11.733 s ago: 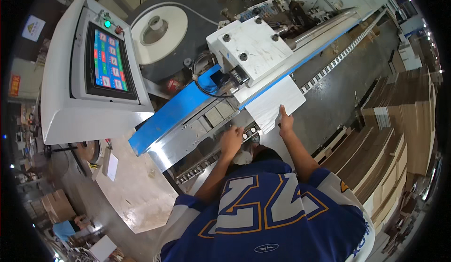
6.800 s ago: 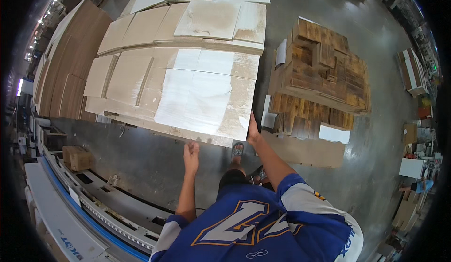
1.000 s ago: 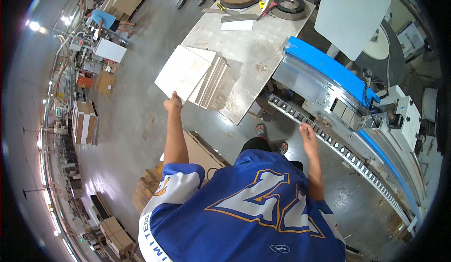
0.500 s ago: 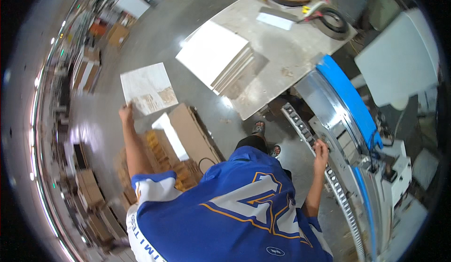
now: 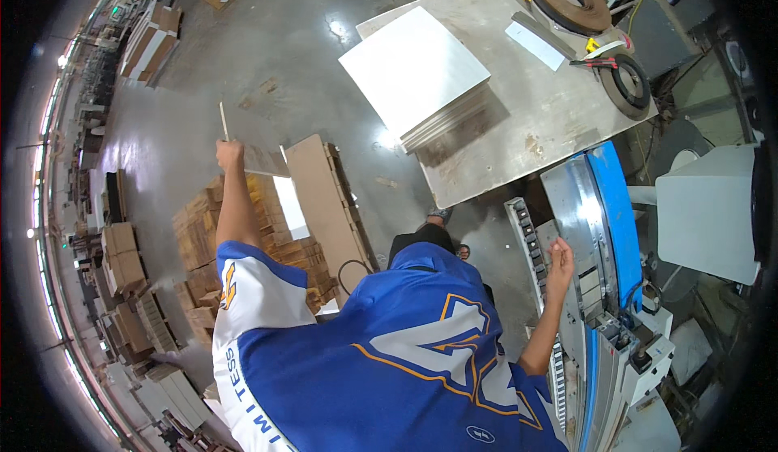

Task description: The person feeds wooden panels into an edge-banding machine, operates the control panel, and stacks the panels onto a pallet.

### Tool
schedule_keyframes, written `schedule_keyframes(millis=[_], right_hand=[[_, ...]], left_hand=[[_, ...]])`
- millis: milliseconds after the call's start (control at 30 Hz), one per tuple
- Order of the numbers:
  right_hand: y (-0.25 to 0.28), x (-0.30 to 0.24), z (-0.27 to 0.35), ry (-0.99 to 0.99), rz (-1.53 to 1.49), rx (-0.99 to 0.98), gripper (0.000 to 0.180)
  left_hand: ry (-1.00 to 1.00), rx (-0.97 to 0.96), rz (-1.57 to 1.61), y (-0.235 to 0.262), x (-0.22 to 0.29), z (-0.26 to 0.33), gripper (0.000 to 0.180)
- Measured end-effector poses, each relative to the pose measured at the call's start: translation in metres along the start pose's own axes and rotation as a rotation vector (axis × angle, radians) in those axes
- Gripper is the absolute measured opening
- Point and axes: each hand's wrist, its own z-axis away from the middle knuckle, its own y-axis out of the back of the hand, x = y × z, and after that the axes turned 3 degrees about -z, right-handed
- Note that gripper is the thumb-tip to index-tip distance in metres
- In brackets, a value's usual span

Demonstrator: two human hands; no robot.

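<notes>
Panel (image 5: 243, 154) now edge-on, left hand (image 5: 229, 154).

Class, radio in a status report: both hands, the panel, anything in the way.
Left hand grips thin panel, held edge-on. Right hand empty, at machine rail. Pallet below panel.

The panel (image 5: 258, 158) in the left hand (image 5: 230, 154) showed nearly edge-on, so its face could not be read, and the fingers' grip on it was too small to judge. The right hand (image 5: 559, 255) hung by the blue machine (image 5: 609, 209); contact was unclear. The shirt (image 5: 389, 355) hid the legs. The bench (image 5: 535, 119) ran off the top edge.
</notes>
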Motion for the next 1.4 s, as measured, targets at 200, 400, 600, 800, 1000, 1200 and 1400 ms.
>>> schedule_keyframes(millis=[200,400,600,800,1000,1200,1400], right_hand=[[-0.012,-0.03,0.006,-0.009,0.035,0.118,0.042],[-0.012,-0.04,0.012,-0.075,0.064,0.172,0.042],[-0.014,-0.042,0.02,-0.11,0.133,0.205,0.039],[-0.015,-0.021,0.039,-0.062,0.021,0.289,0.037],[-0.023,-0.012,0.053,-0.115,0.062,0.361,0.044],[-0.023,-0.015,0.059,-0.148,0.078,0.376,0.043],[-0.014,0.005,0.06,-0.141,0.012,0.376,0.04]], left_hand=[[0.059,-0.069,0.103,-0.069,0.089,-0.005,0.044],[-0.419,-0.016,0.383,-0.105,0.246,0.004,0.039],[-0.812,-0.05,0.196,-0.083,0.357,0.023,0.039],[-0.846,0.006,0.167,-0.076,0.397,0.016,0.038],[-1.094,-0.065,-0.025,-0.07,0.42,0.028,0.039],[-0.968,0.081,-0.006,-0.053,0.416,0.022,0.036],[-1.003,0.22,0.085,0.022,0.435,0.037,0.035]])
